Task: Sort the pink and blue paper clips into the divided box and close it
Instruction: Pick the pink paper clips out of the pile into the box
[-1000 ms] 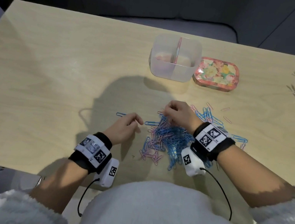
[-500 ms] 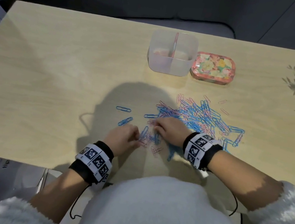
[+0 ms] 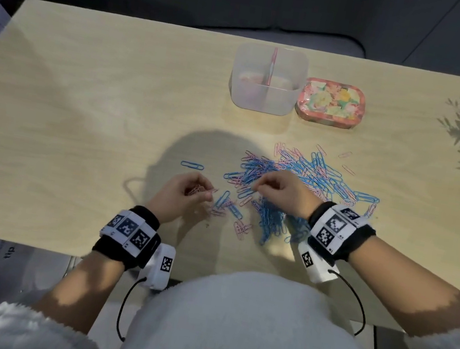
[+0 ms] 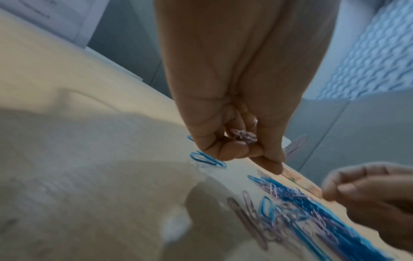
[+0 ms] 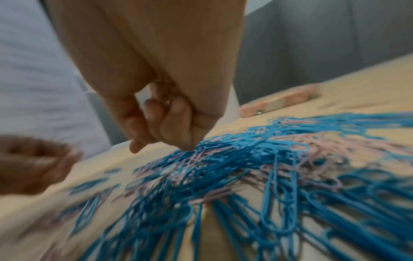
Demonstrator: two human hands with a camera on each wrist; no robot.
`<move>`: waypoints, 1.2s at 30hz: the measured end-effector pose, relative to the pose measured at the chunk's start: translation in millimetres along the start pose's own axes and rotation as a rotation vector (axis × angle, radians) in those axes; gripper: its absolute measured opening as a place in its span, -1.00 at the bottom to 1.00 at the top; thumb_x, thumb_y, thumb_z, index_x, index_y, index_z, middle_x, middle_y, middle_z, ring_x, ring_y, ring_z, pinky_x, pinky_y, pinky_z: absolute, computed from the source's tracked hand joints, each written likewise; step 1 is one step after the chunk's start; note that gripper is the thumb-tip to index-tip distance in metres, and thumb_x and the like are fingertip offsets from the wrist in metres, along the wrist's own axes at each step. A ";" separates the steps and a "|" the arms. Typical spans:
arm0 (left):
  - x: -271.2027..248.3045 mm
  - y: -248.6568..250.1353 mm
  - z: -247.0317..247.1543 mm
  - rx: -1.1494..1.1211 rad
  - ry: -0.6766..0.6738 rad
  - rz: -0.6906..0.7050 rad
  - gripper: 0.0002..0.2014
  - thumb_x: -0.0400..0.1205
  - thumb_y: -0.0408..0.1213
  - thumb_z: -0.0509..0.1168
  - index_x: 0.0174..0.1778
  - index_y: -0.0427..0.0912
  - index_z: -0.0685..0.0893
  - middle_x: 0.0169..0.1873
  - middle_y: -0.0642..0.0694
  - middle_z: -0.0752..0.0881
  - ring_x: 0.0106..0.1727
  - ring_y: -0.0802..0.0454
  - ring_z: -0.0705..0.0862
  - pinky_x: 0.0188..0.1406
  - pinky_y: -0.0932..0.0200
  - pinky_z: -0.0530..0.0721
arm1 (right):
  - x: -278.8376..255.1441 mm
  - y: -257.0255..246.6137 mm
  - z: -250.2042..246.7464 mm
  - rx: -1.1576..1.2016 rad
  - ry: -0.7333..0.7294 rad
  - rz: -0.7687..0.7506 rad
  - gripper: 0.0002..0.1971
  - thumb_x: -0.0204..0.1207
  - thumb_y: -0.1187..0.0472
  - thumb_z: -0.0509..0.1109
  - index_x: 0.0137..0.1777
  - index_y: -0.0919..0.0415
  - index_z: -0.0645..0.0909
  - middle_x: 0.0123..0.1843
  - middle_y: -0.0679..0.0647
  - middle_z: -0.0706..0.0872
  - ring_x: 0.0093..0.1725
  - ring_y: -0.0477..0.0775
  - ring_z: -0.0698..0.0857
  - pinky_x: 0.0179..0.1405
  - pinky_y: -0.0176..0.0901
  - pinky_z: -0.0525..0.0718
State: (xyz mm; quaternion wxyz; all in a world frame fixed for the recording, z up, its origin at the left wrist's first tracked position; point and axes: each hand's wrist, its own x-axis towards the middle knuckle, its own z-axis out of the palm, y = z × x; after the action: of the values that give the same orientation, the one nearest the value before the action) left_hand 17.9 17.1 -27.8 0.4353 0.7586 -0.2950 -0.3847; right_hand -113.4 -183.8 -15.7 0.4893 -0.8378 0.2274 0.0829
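- Pink paper clips (image 4: 243, 136) sit bunched in your left hand (image 3: 181, 193), fingers curled around them.
- Your right hand (image 3: 279, 190) pinches into the mixed paper clip pile (image 3: 290, 190); whether it holds 1 is unclear.
- The divided box (image 3: 264, 100) stands open toward the table (image 3: 81, 107)'s far edge, bare wood between it and the pile.
- Its floral lid (image 3: 330, 103) lies just right.

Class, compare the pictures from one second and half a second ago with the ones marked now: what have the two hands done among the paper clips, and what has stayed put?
The left hand has gathered pink clips into its curled fingers. The right hand dipped toward the near side of the pile of paper clips, then came back over its middle, fingertips picking at it. The divided box and floral lid kept their places beside each other.
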 end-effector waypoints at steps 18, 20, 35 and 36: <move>-6.2 -0.8 -2.7 -0.299 0.036 -0.257 -0.79 0.67 -0.43 0.15 -0.23 -0.10 0.56 -0.49 0.04 0.72 -0.56 0.25 0.58 -0.54 0.44 0.53 | -2.3 -4.5 13.0 -0.482 0.059 -0.017 -0.86 0.51 0.12 0.30 -0.01 0.12 0.60 -0.03 0.06 0.73 0.01 0.16 0.68 -0.15 -0.13 0.49; -4.8 -2.3 -3.4 -0.253 0.007 -0.249 -0.78 0.66 -0.46 0.13 -0.16 -0.08 0.60 -0.39 -0.03 0.70 -0.49 0.23 0.60 -0.45 0.45 0.55 | -14.3 -9.4 22.5 -0.589 -0.065 -0.058 -0.78 0.50 0.02 0.31 0.03 0.13 0.61 -0.03 0.06 0.73 0.04 0.16 0.68 -0.14 -0.15 0.44; 17.8 5.7 -7.5 0.836 -0.215 0.156 -0.86 0.55 -0.17 0.34 -0.02 -0.10 0.65 -0.24 0.04 0.50 -0.15 -0.03 0.54 -0.22 0.20 0.37 | -14.5 -10.1 46.1 -0.740 -0.253 -0.039 -0.89 0.48 0.21 0.23 -0.24 0.23 0.47 -0.11 0.16 0.73 -0.14 0.24 0.68 -0.19 0.00 0.60; 19.1 7.2 -7.3 0.855 -0.227 0.149 -0.85 0.56 -0.16 0.33 -0.03 -0.12 0.65 -0.20 0.00 0.54 -0.10 -0.06 0.57 -0.21 0.20 0.37 | -13.5 -10.8 45.6 -0.801 -0.261 -0.063 -0.90 0.50 0.23 0.20 -0.22 0.22 0.41 -0.14 0.18 0.67 -0.17 0.24 0.63 -0.23 -0.02 0.52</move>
State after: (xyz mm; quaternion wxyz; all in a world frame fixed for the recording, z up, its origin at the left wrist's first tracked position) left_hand 33.3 2.1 -25.4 0.0742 0.8000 -0.5272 -0.2765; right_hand -116.5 -136.2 -25.5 0.1522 -0.9508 0.0877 0.2552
